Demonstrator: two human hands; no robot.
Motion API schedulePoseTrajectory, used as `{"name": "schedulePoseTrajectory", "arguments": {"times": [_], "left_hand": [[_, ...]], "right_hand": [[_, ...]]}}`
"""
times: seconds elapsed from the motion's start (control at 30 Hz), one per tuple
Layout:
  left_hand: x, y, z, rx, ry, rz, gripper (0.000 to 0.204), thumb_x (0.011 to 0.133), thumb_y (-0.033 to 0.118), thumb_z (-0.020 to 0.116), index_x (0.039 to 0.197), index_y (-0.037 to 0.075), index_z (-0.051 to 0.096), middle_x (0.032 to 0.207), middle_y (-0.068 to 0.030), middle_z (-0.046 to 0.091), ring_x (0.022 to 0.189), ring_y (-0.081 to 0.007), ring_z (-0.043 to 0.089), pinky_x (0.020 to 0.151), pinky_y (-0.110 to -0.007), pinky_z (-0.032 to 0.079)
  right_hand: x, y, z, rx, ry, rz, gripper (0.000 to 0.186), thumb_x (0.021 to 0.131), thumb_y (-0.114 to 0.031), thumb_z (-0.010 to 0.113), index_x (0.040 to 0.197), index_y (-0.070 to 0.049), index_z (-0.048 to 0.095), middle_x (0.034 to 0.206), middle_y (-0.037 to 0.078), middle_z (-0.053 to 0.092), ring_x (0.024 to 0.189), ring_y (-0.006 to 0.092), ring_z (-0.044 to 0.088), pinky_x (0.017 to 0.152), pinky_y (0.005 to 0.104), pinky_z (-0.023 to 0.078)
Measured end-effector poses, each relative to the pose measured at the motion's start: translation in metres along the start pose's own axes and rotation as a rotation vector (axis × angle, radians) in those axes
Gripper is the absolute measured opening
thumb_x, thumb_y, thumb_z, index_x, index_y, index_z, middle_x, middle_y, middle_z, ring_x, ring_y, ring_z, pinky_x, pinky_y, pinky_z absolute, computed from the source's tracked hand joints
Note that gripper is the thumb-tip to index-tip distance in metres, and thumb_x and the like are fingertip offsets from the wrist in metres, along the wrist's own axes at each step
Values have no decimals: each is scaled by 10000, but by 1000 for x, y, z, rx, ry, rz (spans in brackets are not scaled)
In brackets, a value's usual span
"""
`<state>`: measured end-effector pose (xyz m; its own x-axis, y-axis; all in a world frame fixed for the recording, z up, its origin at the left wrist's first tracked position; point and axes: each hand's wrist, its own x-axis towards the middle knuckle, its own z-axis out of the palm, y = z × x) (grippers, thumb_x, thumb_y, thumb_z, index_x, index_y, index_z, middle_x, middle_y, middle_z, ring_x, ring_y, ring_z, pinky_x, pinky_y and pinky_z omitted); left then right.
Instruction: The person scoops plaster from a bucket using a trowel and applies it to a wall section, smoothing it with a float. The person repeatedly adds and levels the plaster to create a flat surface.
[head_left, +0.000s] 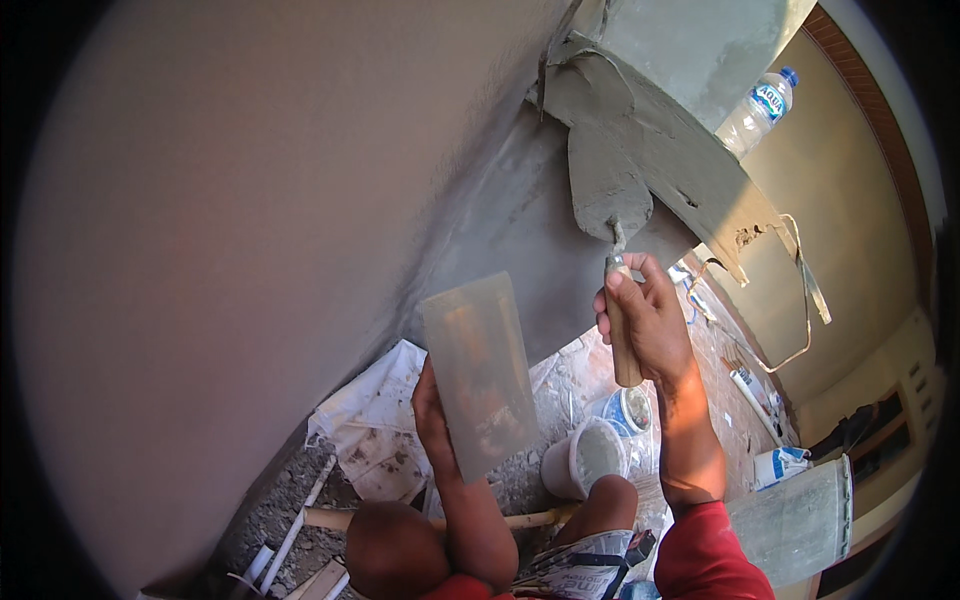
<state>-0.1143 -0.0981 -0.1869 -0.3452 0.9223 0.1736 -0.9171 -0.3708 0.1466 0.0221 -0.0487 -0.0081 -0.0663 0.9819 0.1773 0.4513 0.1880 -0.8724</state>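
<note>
My right hand [652,315] is closed round the wooden handle of a pointing trowel [608,195]. The trowel's mortar-coated blade lies against wet grey mortar [690,160] along the edge of a concrete ledge [690,40]. Lower and to the left, my left hand [430,410] holds up a rectangular plastering float [480,370], its flat smeared face toward me. The float's handle and most of my left fingers are hidden behind it. Between the ledge and the tall wall is a smooth grey plastered surface [500,240].
A plastic water bottle [762,112] stands on the ledge. A bent metal rod [805,300] sticks out at the ledge's right end. Below are a white bucket [585,460], a smaller tub [628,410], a dirty sheet [375,420] and a large bin [795,520]. The plastered wall [230,250] fills the left.
</note>
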Motion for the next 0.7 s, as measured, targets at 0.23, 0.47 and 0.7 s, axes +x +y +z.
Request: {"name": "schedulePoseTrajectory", "arguments": {"times": [0.23, 0.47, 0.7], "left_hand": [[-3, 1, 6, -147, -66, 38, 410, 933, 218, 472, 1210, -83, 490, 1062, -178, 620, 861, -243, 670, 734, -350, 580], [-3, 8, 7, -122, -56, 75, 417, 923, 211, 476, 1213, -89, 482, 1071, -189, 616, 871, -248, 668, 730, -347, 579], [-3, 6, -3, -118, -107, 81, 425, 934, 227, 433, 1251, -55, 465, 1129, -181, 596, 943, -262, 647, 800, -383, 560]], "right_hand": [[4, 5, 24, 171, 44, -272, 341, 954, -206, 557, 1140, 3, 362, 783, 90, 563, 589, 140, 601, 499, 260, 502], [46, -21, 48, 254, 21, -333, 306, 949, -240, 558, 1075, -10, 402, 771, 100, 558, 531, 142, 579, 435, 263, 477], [62, -27, 51, 346, -17, -245, 304, 945, -249, 558, 1063, -8, 417, 772, 108, 564, 515, 142, 570, 407, 276, 469]]}}
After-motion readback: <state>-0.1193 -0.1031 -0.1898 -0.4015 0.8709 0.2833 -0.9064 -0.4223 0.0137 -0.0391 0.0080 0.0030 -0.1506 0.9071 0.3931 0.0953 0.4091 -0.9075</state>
